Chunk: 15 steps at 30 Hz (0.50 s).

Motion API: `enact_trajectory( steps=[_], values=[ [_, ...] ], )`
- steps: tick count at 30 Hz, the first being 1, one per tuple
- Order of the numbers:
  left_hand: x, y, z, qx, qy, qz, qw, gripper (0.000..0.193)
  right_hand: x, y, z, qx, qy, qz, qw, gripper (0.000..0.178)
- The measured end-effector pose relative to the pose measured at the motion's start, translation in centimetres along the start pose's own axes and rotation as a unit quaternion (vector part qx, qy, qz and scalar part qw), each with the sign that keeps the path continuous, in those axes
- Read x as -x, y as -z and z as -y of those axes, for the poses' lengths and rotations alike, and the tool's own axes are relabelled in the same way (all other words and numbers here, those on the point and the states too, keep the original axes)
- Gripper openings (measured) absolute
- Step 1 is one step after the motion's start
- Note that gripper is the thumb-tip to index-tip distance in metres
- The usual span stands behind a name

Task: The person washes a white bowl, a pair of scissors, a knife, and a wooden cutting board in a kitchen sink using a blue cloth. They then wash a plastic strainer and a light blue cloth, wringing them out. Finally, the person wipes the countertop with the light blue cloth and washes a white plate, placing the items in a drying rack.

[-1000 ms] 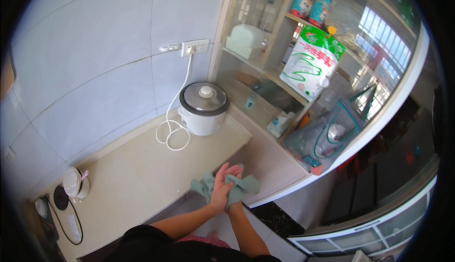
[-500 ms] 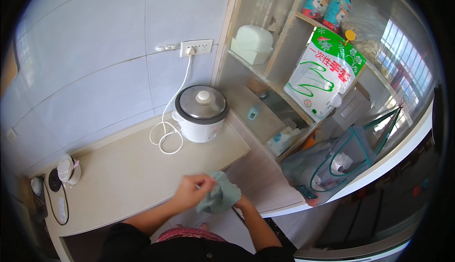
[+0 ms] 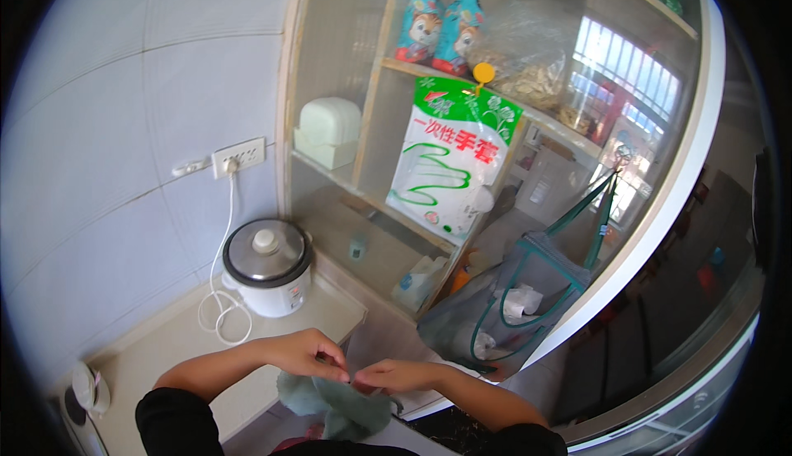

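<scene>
Hanging low in the middle of the frame, a soft grey-green cloth droops under two bare hands. The left hand comes in from the left, and its fingers are bent and close together at the top of the cloth, seeming to pinch it. The right hand comes in from the right, fingers curled down, and it seems to pinch the cloth too. The very tips are small and partly hidden, so how tight they squeeze, I cannot tell.

My guess is that the step in hand is handling the cloth with both hands at once. The next move calls for a good pinch on each side, because floppy cloth can slip or bunch up.

At the middle left, a white rice cooker with a shiny lid stands on the counter. Its front has marks too tiny to read.

For writing, look at the upper middle. A white and green glove packet shows big, clear red characters and a green line drawing of a hand. Above it, two blue snack bags show a cartoon furry animal; their small print is too small to tell.
</scene>
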<state>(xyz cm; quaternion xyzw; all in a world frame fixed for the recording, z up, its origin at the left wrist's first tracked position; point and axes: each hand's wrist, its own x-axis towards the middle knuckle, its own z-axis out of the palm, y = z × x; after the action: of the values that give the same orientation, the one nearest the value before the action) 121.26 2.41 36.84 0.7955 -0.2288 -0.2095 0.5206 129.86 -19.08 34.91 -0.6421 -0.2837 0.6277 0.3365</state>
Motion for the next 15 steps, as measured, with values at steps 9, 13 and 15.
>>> enact_trajectory(
  steps=[9,13,15],
  values=[
    [-4.7,12.1,-9.4,-0.161,-0.134,0.007,0.978,0.013,10.2,1.7,7.8,0.065,0.316,-0.38,0.867,0.024],
    [-9.1,16.3,-13.3,0.092,-0.138,-0.137,0.977,0.018,12.3,4.8,14.0,0.074,0.328,-0.537,0.774,0.017],
    [-12.2,16.7,-16.3,0.177,-0.225,-0.183,0.941,0.017,12.6,7.7,16.6,0.069,0.38,-0.609,0.693,0.018]
  ],
)
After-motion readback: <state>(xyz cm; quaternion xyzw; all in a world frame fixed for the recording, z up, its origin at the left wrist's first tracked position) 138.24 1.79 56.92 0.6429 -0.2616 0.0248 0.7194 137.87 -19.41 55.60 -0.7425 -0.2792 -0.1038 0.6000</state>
